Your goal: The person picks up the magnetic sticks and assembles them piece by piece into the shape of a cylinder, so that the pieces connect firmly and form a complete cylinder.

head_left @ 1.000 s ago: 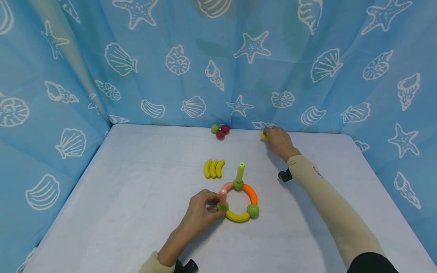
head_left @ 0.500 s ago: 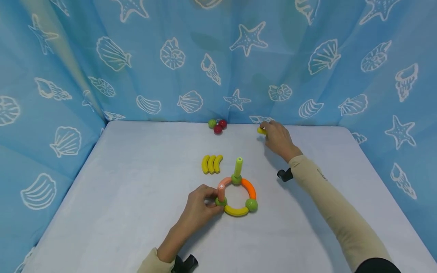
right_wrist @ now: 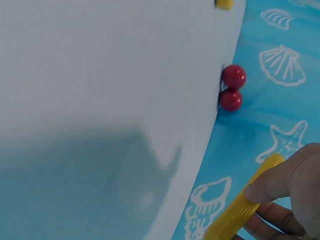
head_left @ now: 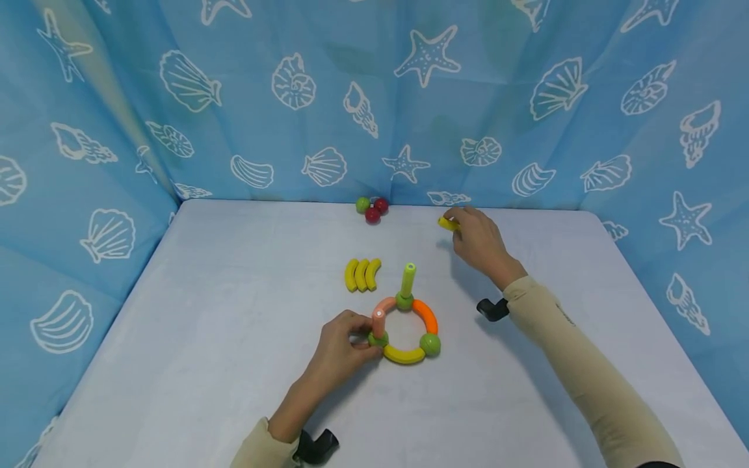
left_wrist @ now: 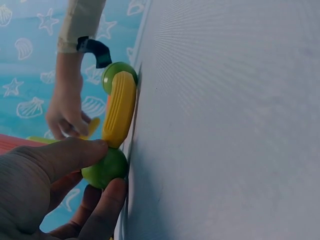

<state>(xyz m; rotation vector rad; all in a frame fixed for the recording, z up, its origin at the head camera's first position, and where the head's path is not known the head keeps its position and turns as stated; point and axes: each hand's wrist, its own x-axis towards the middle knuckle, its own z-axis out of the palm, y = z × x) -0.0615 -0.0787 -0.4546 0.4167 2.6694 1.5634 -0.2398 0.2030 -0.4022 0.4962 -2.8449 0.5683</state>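
Note:
A ring of toy building pieces lies on the table: curved rods in yellow (head_left: 405, 355), orange (head_left: 425, 316) and pink, joined by green balls (head_left: 430, 344). A light-green rod (head_left: 408, 281) and a pink rod (head_left: 379, 323) stand up from two of the balls. My left hand (head_left: 339, 349) pinches the green ball (left_wrist: 106, 167) under the pink rod, thumb on one side and fingers on the other. Near the back edge, my right hand (head_left: 482, 245) holds a ridged, curved yellow rod (right_wrist: 245, 205) between thumb and fingers.
Three curved yellow rods (head_left: 363, 275) lie side by side behind the ring. Two red balls (head_left: 372, 215) and a green ball (head_left: 363, 205) sit at the back edge of the white table (head_left: 234, 390). A blue shell-print curtain (head_left: 328, 97) hangs behind it.
The head view has tipped slightly, shifting everything upward in it. My right hand has drawn back a little from the back edge with the yellow rod. My left hand keeps its hold on the green ball.

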